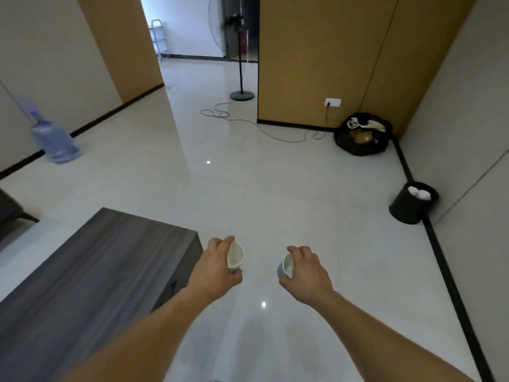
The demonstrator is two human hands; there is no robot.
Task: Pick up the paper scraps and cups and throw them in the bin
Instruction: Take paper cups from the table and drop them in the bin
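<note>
Room: you're standing over a glossy white tiled floor, pale walls either side, tan wood panels ahead and a doorway beyond them.
Table: a dark wood-grain table runs along your lower left, its far corner just beside your left wrist.
Left hand: your left hand is wrapped round a white paper cup, thumb below, fingers over the rim, the cup's mouth tipped to your right.
Right hand: your right hand grips a second white cup from above and the side, mouth tipped to your left.
Spacing: both hands are out in front over bare floor, apart, each cup's open mouth facing the other.
Bin: the small black bin stands by the right wall against the black skirting, well apart from your hands, with white cups already showing inside.
Also there: a black rubbish bag sits in the far corner, a fan stand with its cable trailing across the floor, a blue water jug blurred at left.
</note>
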